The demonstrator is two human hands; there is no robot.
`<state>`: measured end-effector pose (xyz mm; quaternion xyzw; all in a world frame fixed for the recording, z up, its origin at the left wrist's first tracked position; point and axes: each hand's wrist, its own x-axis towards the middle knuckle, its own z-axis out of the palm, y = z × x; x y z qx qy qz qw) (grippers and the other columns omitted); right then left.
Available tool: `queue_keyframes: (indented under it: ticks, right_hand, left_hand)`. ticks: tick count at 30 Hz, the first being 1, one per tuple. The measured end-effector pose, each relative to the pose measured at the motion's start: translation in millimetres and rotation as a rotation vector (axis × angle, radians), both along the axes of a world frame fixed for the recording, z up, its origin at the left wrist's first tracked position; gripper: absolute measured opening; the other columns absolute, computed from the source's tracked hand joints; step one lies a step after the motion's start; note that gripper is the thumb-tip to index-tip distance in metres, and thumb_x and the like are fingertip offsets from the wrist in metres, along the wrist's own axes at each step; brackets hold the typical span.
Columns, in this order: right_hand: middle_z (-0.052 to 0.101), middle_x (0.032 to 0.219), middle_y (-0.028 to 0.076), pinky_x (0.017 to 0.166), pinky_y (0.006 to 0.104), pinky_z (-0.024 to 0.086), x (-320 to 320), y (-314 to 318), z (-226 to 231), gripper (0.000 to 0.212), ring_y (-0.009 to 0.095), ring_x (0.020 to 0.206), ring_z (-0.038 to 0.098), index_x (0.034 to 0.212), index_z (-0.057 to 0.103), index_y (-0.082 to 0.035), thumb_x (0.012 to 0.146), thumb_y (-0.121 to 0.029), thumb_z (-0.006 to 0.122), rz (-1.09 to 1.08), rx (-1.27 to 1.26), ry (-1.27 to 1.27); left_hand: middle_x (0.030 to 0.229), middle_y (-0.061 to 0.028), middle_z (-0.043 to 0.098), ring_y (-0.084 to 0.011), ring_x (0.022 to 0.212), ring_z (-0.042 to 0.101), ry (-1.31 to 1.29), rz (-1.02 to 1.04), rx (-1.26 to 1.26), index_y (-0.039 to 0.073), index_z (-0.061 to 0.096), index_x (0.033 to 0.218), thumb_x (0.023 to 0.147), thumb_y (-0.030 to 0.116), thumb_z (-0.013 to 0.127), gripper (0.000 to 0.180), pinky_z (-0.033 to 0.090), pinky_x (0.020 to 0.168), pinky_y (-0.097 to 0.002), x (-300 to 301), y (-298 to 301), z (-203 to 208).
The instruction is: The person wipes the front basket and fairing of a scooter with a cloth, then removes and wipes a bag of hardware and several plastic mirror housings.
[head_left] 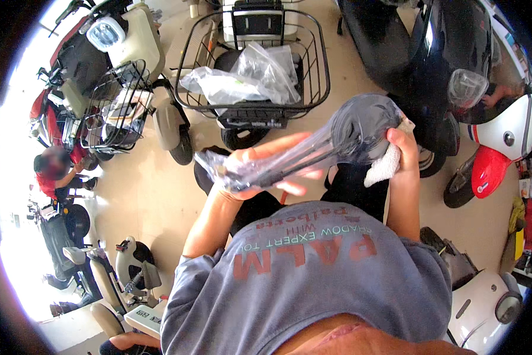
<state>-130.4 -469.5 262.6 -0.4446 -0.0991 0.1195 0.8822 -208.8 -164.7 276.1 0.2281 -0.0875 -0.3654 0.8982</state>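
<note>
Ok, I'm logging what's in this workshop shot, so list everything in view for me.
Mirror in clear plastic wrap: one, dark, held in both hands, centre.
White cloth: one, under the right fingers.
Wire basket: one, black, top centre, holding clear plastic bags.
Second wire basket: one, black, on a cream scooter, upper left.
Black scooter: one, upper right.
Red-and-white scooter: one, right edge.
Person in red: one, crouching, left.
Left hand: grips the stem end.
Right hand: holds the mirror head.

A mirror (337, 139) in a bag lies across the middle, its stem in the left hand (260, 168), its head by the right hand (403, 155). Beyond it stands a basket (251, 59) holding bags (242, 80). Scooters (112, 53) stand far left, and another scooter (443, 65) far right.
</note>
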Motion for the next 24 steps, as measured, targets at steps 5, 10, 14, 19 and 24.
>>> queue_keyframes:
  ticks: [5, 10, 14, 19, 24]
  right_hand:
    - [0.067, 0.113, 0.012, 0.097, 0.0311, 0.048, -3.7, -1.0, 14.6, 0.075, 0.020, 0.104, 0.065, 0.131, 0.055, 0.007, 0.066, -0.020, 0.081, 0.221, -0.258, -0.105]
    - [0.064, 0.122, 0.012, 0.094, 0.0286, 0.048, -2.7, 10.1, 14.7, 0.056, 0.017, 0.108, 0.062, 0.132, 0.055, 0.001, 0.079, -0.003, 0.071, 0.097, -0.535, -0.368]
    - [0.064, 0.120, 0.013, 0.090, 0.0309, 0.054, 5.2, 12.0, 35.7, 0.045, 0.018, 0.106, 0.063, 0.128, 0.052, 0.001, 0.089, -0.013, 0.069, -0.258, -0.477, -0.106]
    - [0.060, 0.128, 0.012, 0.096, 0.0332, 0.051, 8.5, 27.0, 27.5, 0.044, 0.019, 0.113, 0.061, 0.132, 0.053, -0.003, 0.091, -0.010, 0.065, -0.396, -0.385, -0.326]
    - [0.061, 0.126, 0.015, 0.103, 0.0430, 0.041, -38.6, 69.5, -5.5, 0.042, 0.032, 0.125, 0.054, 0.120, 0.062, -0.006, 0.080, -0.004, 0.073, -0.241, -0.952, -0.947]
  left_hand:
    - [0.142, -0.0353, 0.043, -0.0383, 0.115, 0.063, -0.078, -0.143, 0.198, -0.005, 0.013, 0.153, 0.074, 0.033, 0.081, 0.111, 0.063, 0.074, -0.0385, -21.5, -12.6, -8.4]
    - [0.119, -0.0183, 0.060, -0.0203, 0.081, 0.066, -0.081, -0.089, 0.328, 0.003, 0.020, 0.154, 0.080, 0.018, 0.074, 0.093, 0.058, 0.063, -0.0299, -37.3, -18.4, -4.7]
    - [0.108, -0.0112, 0.059, -0.0138, 0.068, 0.057, -0.132, 0.066, 0.340, 0.007, 0.023, 0.153, 0.080, 0.011, 0.068, 0.086, 0.048, 0.056, -0.0233, -36.0, -29.3, -11.1]
    - [0.109, -0.0079, 0.056, -0.0110, 0.069, 0.056, -0.125, 0.087, 0.350, 0.009, 0.022, 0.155, 0.080, 0.015, 0.068, 0.088, 0.048, 0.060, -0.0221, -31.7, -45.6, -13.7]
    - [0.107, -0.0062, 0.055, -0.0101, 0.067, 0.056, -0.065, 0.156, 0.417, 0.011, 0.026, 0.153, 0.082, 0.022, 0.071, 0.086, 0.048, 0.056, -0.0226, -29.7, -44.8, -38.3]
